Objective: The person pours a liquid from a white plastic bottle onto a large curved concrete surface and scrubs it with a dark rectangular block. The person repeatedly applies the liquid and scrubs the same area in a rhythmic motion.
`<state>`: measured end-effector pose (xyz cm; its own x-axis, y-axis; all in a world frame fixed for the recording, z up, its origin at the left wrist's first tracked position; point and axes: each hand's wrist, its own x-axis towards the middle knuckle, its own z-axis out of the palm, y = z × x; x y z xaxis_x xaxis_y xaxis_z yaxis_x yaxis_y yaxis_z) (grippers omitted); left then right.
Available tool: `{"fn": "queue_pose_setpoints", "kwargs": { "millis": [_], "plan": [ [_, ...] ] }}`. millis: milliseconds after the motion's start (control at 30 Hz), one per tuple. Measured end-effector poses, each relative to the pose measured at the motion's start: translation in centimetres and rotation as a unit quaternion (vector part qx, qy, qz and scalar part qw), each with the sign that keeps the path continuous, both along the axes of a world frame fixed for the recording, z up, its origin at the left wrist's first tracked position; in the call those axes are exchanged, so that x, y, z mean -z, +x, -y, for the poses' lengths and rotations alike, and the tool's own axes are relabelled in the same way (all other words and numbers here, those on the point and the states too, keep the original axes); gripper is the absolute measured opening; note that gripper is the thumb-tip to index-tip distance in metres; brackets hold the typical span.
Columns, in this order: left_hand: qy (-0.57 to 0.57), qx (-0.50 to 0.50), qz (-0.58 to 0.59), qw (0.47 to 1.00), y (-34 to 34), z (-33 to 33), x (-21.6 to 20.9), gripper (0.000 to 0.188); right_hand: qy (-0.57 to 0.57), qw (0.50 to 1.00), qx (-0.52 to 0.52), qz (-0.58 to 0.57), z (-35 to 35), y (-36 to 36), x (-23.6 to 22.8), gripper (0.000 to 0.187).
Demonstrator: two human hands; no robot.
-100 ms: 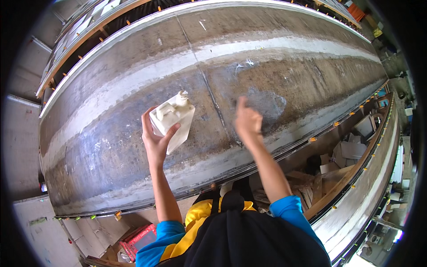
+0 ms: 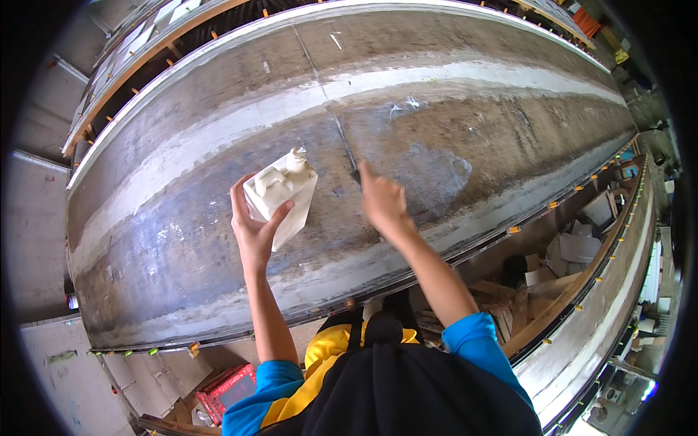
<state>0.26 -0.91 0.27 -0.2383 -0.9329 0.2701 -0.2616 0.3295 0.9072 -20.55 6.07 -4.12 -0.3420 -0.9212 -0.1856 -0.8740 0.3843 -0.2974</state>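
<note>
We see the white jug over the left-middle part of the tabletop, gripped by the left hand. That hand's fingers wrap its left side while the thumb presses the near right one; whether the base touches the surface, we cannot tell. The moulded handle sits outside the grip, so all the hold comes from squeezing the walls. If those walls were slick, or the jug heavy, we judge it could slide or twist out and tip toward the far right, where its spout stands. We cannot tell whether that spout is capped; if it is open, a tilt could spill over the seam and run along it.

To the right of the jug, the right hand has its index finger stretched toward the far side and the others curled. A dark piece shows beside that fingertip; we cannot tell whether the fingers pinch it. Should the hand sweep left without care, we think it could knock the jug.
</note>
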Motion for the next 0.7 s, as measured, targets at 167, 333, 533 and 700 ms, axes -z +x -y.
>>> {"fn": "queue_pose_setpoints", "kwargs": {
  "millis": [167,333,533,700],
  "plan": [
    [0.017,-0.015,0.013,1.000,1.5,-0.7,-0.2,0.070,0.007,0.978,0.210,0.008,-0.2,-11.8,0.0,0.045],
    [-0.012,-0.023,0.027,0.999,2.2,-0.6,-0.2,0.070,-0.024,0.963,0.180,-0.197,0.2,-12.2,4.4,0.030],
    [0.005,-0.024,0.028,0.999,0.9,0.0,0.2,0.069,-0.034,0.993,-0.116,-0.016,0.3,-1.0,1.8,0.043],
    [0.004,-0.028,0.030,0.999,-0.7,-0.4,0.1,0.069,0.019,0.997,-0.046,0.057,3.8,-9.8,0.1,0.049]
  ]
}}
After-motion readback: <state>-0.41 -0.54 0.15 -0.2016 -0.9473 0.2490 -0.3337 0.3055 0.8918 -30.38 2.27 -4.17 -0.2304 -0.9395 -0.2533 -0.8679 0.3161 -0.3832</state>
